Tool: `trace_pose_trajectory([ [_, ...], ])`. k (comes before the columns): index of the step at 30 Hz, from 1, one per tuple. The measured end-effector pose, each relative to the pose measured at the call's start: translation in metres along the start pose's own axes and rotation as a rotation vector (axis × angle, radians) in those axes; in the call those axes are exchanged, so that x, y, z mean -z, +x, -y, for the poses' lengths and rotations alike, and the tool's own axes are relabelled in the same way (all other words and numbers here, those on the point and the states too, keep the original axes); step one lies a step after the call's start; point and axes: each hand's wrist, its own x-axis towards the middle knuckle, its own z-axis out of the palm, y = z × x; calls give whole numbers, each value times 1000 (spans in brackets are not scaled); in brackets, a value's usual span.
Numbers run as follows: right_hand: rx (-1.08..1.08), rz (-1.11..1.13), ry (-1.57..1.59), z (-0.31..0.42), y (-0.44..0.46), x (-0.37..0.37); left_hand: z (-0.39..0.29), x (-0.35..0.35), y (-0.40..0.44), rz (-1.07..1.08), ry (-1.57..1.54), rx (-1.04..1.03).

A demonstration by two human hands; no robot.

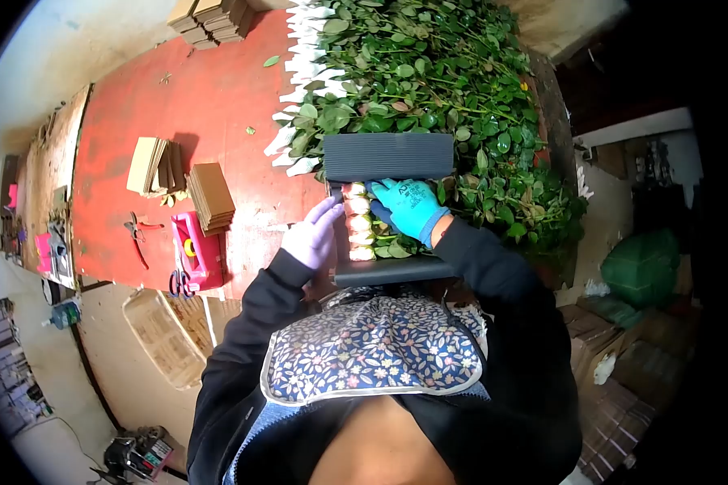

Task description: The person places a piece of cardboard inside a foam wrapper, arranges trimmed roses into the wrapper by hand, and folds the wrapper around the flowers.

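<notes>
A row of pale pink and cream roses [359, 228] lies heads to the left, with their green stems to the right, between two raised flaps of a dark ribbed sheet [388, 156]. My left hand [310, 238], in a lilac glove, has its fingers stretched out along the left edge of the sheet, beside the rose heads, holding nothing. My right hand [410, 208], in a turquoise glove with dark fingertips, is curled over the upper roses of the row. Its thumb and fingers close around a rose just behind the head, partly hidden by the glove.
Many leafy stems [429, 73] with white-wrapped heads [303, 73] fill the back right of the red table [218, 105]. Cardboard pieces [210, 196], red pruning shears [140, 234], a pink tape dispenser [196, 250] and blue-handled scissors [179, 283] lie left. A basket [160, 335] stands below.
</notes>
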Motion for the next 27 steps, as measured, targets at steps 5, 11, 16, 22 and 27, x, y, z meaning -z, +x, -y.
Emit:
trace_pose_trajectory([
  [5,75,-86,20,-9,0,-1,30,2,-45,-184,-197,230],
  [11,28,-18,24,-10,-3,6,1,20,-23,-103,-103,41],
  [16,62,13,98,-29,-4,6,-32,-9,41,154,-3,-36],
  [22,170,-133,261,-30,6,8,-4,-35,45,188,35,45],
  [27,34,-104,373,1,-41,95,17,-24,44,244,31,118],
])
